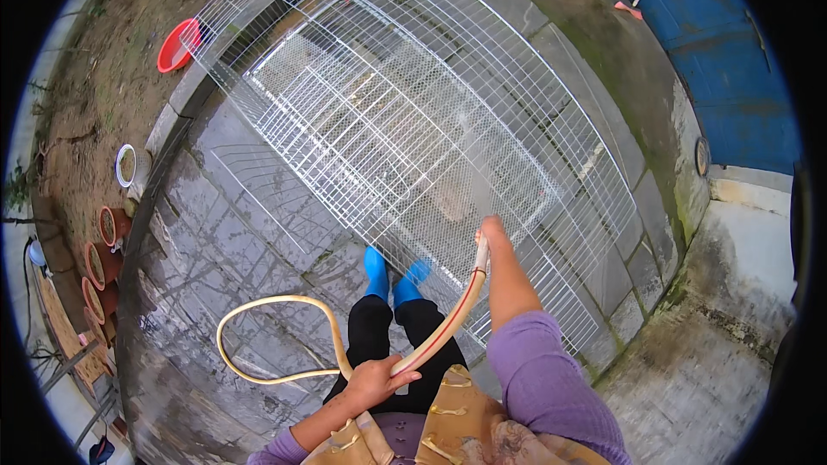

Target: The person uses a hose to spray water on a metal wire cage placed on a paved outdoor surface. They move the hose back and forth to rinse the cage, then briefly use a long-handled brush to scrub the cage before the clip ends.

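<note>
My right hand (492, 231) is closed around the front end of a cream garden hose (441, 333) with a red stripe, held out over a large wire cage. Fine spray blurs the mesh just ahead of that hand. My left hand (372, 381) grips the same hose farther back, close to my waist. From there the hose loops out to the left above the paving. The silver wire cage (349, 142) lies on the wet ground in front of me, its bars and finer mesh overlapping. The nozzle itself is mostly hidden by my right fingers.
Blue boots (376, 274) on my feet stand close to the cage's near edge. A red basin (178, 46) sits at the far left by a low kerb and soil bed. Several terracotta pots (102, 265) line the left side. A blue door (724, 60) stands at the far right.
</note>
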A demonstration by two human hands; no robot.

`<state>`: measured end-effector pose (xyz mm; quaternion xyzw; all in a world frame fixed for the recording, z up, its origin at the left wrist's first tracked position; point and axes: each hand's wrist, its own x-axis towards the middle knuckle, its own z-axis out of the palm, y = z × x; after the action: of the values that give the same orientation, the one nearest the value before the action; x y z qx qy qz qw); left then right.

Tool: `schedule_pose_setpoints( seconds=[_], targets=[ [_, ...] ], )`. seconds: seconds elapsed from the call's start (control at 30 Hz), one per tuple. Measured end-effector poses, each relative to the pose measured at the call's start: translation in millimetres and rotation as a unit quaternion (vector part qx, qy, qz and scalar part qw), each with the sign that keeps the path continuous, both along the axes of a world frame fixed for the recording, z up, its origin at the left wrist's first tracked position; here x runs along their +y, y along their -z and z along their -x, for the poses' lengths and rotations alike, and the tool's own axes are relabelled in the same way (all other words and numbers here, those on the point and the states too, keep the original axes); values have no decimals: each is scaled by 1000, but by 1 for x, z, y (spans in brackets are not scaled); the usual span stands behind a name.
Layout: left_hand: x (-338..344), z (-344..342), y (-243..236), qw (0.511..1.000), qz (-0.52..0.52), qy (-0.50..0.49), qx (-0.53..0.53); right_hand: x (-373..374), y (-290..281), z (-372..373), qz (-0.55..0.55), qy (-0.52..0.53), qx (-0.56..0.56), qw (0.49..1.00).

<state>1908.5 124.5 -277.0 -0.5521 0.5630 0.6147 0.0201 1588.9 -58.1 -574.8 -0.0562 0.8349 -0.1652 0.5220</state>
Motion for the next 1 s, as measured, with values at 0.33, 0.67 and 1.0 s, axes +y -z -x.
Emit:
schedule_pose_setpoints(
  seconds=[0.33, 0.67, 1.0],
  targets=[
    [5, 4, -6, 999, -14, 40, 21, 0, -12, -32, -51, -151, -50, 986],
    [-9, -2, -14, 999, -41, 4, 24, -16, -16, -43, -59, -188, -23, 980],
    [-6, -11, -8, 999, -17, -29, 21, -32, -14, -43, -81, -209, 2, 974]
  ],
)
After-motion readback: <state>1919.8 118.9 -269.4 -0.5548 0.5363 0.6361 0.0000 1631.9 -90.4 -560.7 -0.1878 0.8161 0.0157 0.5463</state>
